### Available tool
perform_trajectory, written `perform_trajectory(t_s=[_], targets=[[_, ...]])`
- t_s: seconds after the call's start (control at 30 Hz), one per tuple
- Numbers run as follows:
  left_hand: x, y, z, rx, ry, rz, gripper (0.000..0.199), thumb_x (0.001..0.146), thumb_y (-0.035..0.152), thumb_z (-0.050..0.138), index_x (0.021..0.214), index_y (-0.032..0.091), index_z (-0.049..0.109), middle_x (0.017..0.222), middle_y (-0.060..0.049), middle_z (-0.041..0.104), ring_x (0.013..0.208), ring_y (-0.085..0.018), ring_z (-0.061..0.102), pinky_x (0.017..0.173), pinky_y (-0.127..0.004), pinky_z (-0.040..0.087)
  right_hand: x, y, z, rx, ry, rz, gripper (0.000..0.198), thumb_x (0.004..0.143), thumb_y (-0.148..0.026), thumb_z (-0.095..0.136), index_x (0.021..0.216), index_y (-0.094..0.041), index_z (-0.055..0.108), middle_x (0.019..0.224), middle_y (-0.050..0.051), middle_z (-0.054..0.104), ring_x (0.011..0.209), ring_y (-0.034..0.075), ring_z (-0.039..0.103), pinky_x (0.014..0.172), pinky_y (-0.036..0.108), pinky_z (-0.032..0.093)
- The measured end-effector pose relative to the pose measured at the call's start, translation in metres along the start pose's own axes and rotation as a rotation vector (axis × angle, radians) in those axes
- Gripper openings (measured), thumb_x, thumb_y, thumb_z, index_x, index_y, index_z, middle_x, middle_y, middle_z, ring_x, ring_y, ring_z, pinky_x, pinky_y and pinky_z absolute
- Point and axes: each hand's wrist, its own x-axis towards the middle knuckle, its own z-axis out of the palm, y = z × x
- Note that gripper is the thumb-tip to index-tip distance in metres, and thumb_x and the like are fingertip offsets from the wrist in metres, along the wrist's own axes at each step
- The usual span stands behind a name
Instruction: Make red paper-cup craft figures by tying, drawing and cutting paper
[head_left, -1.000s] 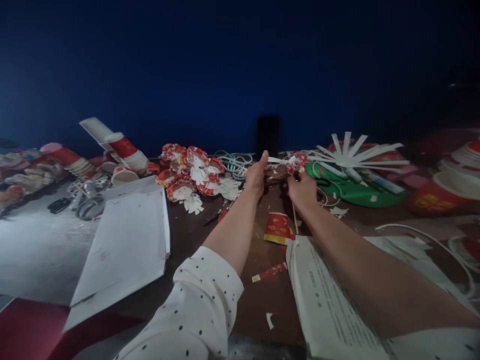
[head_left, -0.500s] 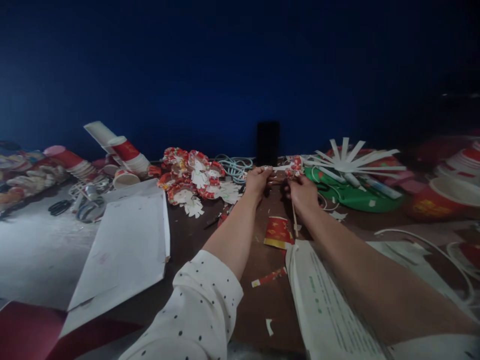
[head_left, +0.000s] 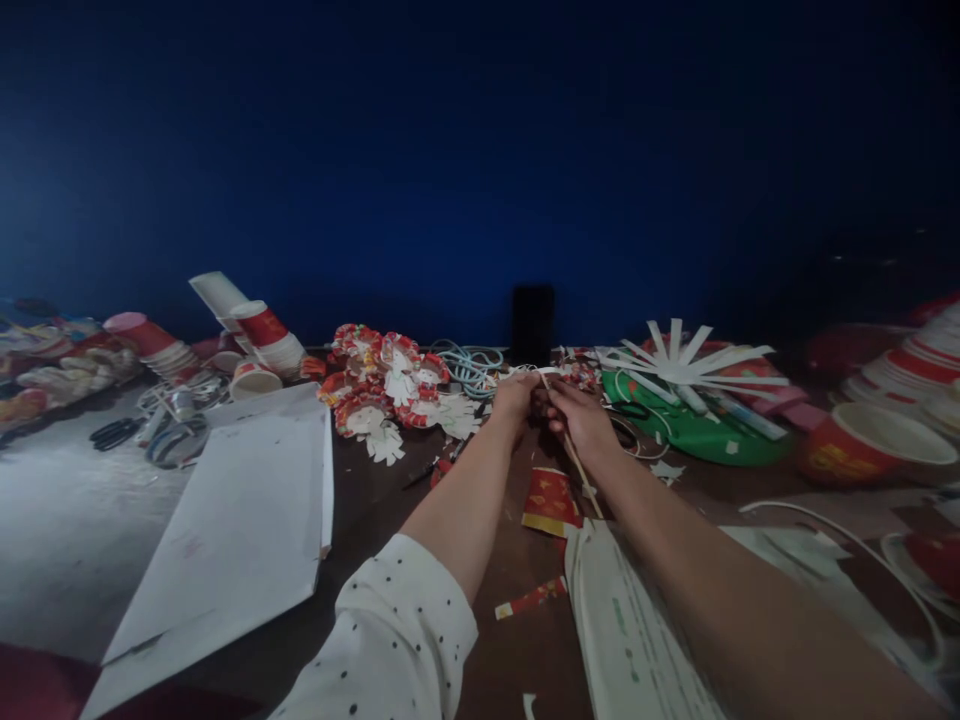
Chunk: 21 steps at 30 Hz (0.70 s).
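My left hand [head_left: 516, 396] is closed in a pinch at the far side of the brown table, at a small white paper strip [head_left: 553, 373]. Right beside it, my right hand [head_left: 581, 420] is closed around a thin wooden stick [head_left: 576, 462], which slants down toward me. Both sets of fingertips meet at the stick's upper end and partly hide it. Below the hands lies a cut piece of red paper cup [head_left: 551, 500] with a gold edge. A narrow red paper strip [head_left: 531, 598] rests nearer to me.
Red-and-white paper figures [head_left: 390, 385] lie left of the hands, beside a light blue cord [head_left: 471, 368]. A white board [head_left: 232, 500] and stacked paper cups [head_left: 270, 340] are further left. Rightward are a white fringed cup cutout [head_left: 679, 370], a green tray [head_left: 739, 445] and a red bowl [head_left: 844, 455].
My hands have come together; the right moved left toward the left hand. The stick now tilts more, its upper end leaning left. The whole view has shifted, with the table lower in it.
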Motion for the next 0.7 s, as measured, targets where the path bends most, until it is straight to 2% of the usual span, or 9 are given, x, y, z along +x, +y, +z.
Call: perform_trajectory(t_s=[0.13, 0.33, 0.5, 0.7], targets=[[-0.0042, -0.0006, 0.0018, 0.039, -0.037, -0.022, 0.013, 0.081, 0.019, 0.053, 0.071, 0.016, 0.061, 0.054, 0.002, 0.052, 0.043, -0.007, 0.048, 0.043, -0.016, 0.032, 0.0055, -0.0022, -0.0043, 0.042, -0.054, -0.004, 0.033, 0.058, -0.031, 0.072, 0.089, -0.02, 0.066, 0.066, -0.004, 0.061, 0.048, 0.006, 0.046, 0.036, 0.015, 0.029], [0.0009, -0.0041, -0.0024, 0.068, 0.027, -0.012, 0.013, 0.08, 0.018, 0.058, 0.067, 0.016, 0.058, 0.059, 0.001, 0.055, 0.045, -0.006, 0.048, 0.046, -0.016, 0.035, 0.0076, -0.0015, -0.0048, -0.024, 0.094, 0.008, 0.032, 0.059, -0.024, 0.067, 0.091, -0.02, 0.068, 0.056, -0.005, 0.058, 0.047, 0.009, 0.048, 0.037, 0.018, 0.031], [0.0008, -0.0039, -0.0036, 0.059, 0.046, 0.007, 0.014, 0.081, 0.016, 0.057, 0.067, 0.016, 0.058, 0.062, 0.0, 0.058, 0.048, -0.005, 0.05, 0.046, -0.014, 0.036, 0.0101, 0.0008, -0.0072, -0.11, 0.098, -0.029, 0.033, 0.062, -0.025, 0.066, 0.095, -0.02, 0.069, 0.063, -0.003, 0.063, 0.049, 0.01, 0.05, 0.038, 0.021, 0.034], [-0.0058, 0.002, -0.0016, 0.03, 0.003, -0.018, 0.014, 0.083, 0.021, 0.056, 0.07, 0.015, 0.06, 0.068, -0.002, 0.062, 0.052, -0.007, 0.055, 0.046, -0.015, 0.038, 0.0099, 0.0005, -0.0083, -0.218, 0.14, -0.024, 0.037, 0.067, -0.026, 0.063, 0.102, -0.02, 0.07, 0.056, -0.003, 0.059, 0.045, 0.011, 0.048, 0.038, 0.021, 0.036]])
